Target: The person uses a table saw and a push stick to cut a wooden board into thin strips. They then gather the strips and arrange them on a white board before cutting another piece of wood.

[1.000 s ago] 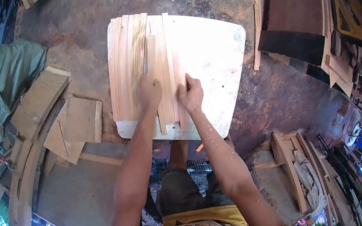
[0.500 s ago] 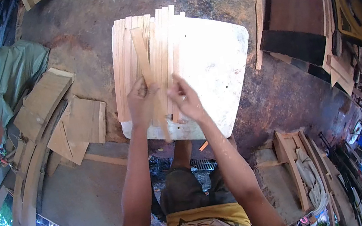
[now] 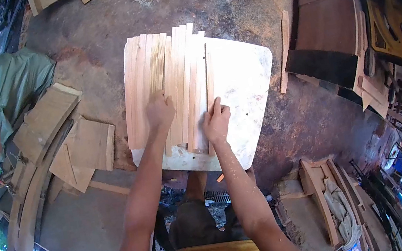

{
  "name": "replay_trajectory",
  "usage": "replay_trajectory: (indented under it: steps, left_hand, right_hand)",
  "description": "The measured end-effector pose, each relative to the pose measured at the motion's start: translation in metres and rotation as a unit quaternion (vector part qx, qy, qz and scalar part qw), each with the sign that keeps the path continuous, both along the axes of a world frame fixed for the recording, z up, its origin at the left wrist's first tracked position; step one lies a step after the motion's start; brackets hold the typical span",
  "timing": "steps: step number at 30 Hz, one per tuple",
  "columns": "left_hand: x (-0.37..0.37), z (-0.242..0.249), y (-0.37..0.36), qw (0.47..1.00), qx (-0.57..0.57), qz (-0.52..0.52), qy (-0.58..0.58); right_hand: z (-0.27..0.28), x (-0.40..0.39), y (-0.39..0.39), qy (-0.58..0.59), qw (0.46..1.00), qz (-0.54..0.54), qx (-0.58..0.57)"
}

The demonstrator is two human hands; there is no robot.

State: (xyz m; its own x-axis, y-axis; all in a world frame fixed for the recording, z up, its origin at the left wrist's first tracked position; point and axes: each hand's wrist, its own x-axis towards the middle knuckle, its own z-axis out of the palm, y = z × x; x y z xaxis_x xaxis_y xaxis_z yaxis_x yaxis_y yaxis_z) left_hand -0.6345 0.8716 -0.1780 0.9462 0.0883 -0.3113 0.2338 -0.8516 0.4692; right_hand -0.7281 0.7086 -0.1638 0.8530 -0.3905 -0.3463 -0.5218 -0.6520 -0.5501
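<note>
A row of long, thin wooden strips [image 3: 182, 71] lies side by side on a white board [image 3: 246, 82]. My left hand [image 3: 161, 111] rests over the left half of the row, its fingers curled at a strip with darker grain [image 3: 157, 68]. That strip's lower end juts out below the hand. At the right edge of the row, my right hand [image 3: 217, 122] has its fingers closed around a single strip [image 3: 209, 77], set slightly apart from the others. The undersides of both hands' fingers are partly hidden.
Curved wooden pieces [image 3: 44, 123] and a green cloth [image 3: 15, 83] sit on the left. To the right are a narrow wood stick [image 3: 284, 50], a large brown panel [image 3: 324, 8] and a yellow case [image 3: 391, 24]. A wooden frame [image 3: 319, 201] lies lower right.
The strip held slantwise across the row is gone from there. My right hand has moved to a strip at the row's right edge; my left hand has settled onto the darker-grained strip.
</note>
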Motion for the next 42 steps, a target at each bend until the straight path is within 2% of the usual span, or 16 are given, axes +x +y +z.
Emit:
replay_trajectory:
  steps: [1,4,7,10,13,16,22,25,31,34,37,40,42]
  left_hand:
    - [-0.004,-0.001,0.001,1.0,0.003,-0.013,-0.022]
    - [0.001,0.0,0.002,0.999,0.002,-0.028,-0.033]
    - [0.01,0.027,0.005,0.998,-0.047,-0.009,0.04]
    - [0.014,0.031,0.015,0.993,-0.11,-0.019,0.05]
    - [0.014,0.007,0.022,0.993,-0.112,-0.047,-0.008]
    - [0.015,0.004,0.005,0.991,-0.047,-0.045,-0.119]
    - [0.006,0.014,-0.019,0.994,-0.096,-0.019,-0.056]
    - [0.001,0.027,-0.027,0.986,0.012,-0.101,-0.131]
    - [0.017,0.023,-0.019,0.999,0.029,-0.035,0.011]
    - [0.026,0.038,-0.013,0.999,0.033,-0.029,0.0]
    - [0.03,0.021,-0.012,1.0,-0.013,0.005,-0.02]
    - [0.032,0.027,-0.02,0.999,0.033,0.022,-0.021]
    - [0.034,0.023,-0.02,0.999,0.015,0.035,-0.018]
  right_hand:
    - [0.004,0.003,0.003,0.014,0.998,-0.042,0.048]
    - [0.001,0.005,0.004,0.027,0.996,-0.069,0.046]
    - [0.0,0.004,-0.002,0.008,0.996,-0.061,0.065]
    - [-0.003,0.003,-0.007,-0.008,0.993,-0.076,0.086]
    - [-0.005,0.001,-0.009,-0.014,0.993,-0.071,0.095]
    - [0.0,0.004,-0.007,-0.012,0.993,-0.071,0.09]
    - [0.002,0.01,-0.005,-0.001,0.993,-0.07,0.093]
    - [-0.002,0.009,-0.004,-0.015,0.994,-0.071,0.083]
    - [-0.004,0.008,-0.006,-0.014,0.993,-0.071,0.092]
    - [-0.003,0.008,-0.006,-0.032,0.995,-0.062,0.074]
    - [0.0,0.008,-0.004,-0.031,0.993,-0.076,0.09]
    - [-0.006,0.006,-0.007,-0.052,0.995,-0.054,0.073]
    - [-0.003,0.008,-0.009,-0.03,0.994,-0.056,0.087]
